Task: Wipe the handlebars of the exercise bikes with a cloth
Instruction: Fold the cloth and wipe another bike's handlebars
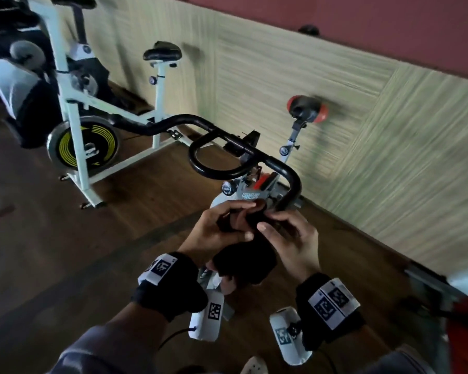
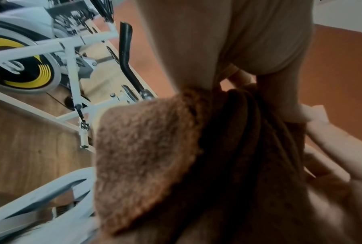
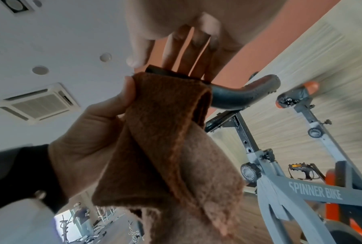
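A brown cloth (image 1: 245, 261) is folded over the near end of the black handlebar (image 1: 254, 152) of a grey and orange spinner bike (image 3: 314, 191), and its lower part hangs loose. My left hand (image 1: 238, 220) grips the cloth (image 3: 165, 132) from the left, thumb on its edge. My right hand (image 1: 276, 225) pinches the cloth from the right, thumb in front and fingers (image 3: 186, 54) behind the bar end. In the right wrist view the handlebar (image 3: 244, 94) curves away bare beyond the cloth. The left wrist view is mostly filled by the cloth (image 2: 155, 156).
A white bike with a yellow-marked flywheel (image 1: 84, 149) stands to the left, its black saddle (image 1: 162, 54) near the wall. The spinner bike's black and orange saddle (image 1: 307, 107) is behind the bar. A panelled wall (image 1: 376, 117) runs along the right. The floor is wood.
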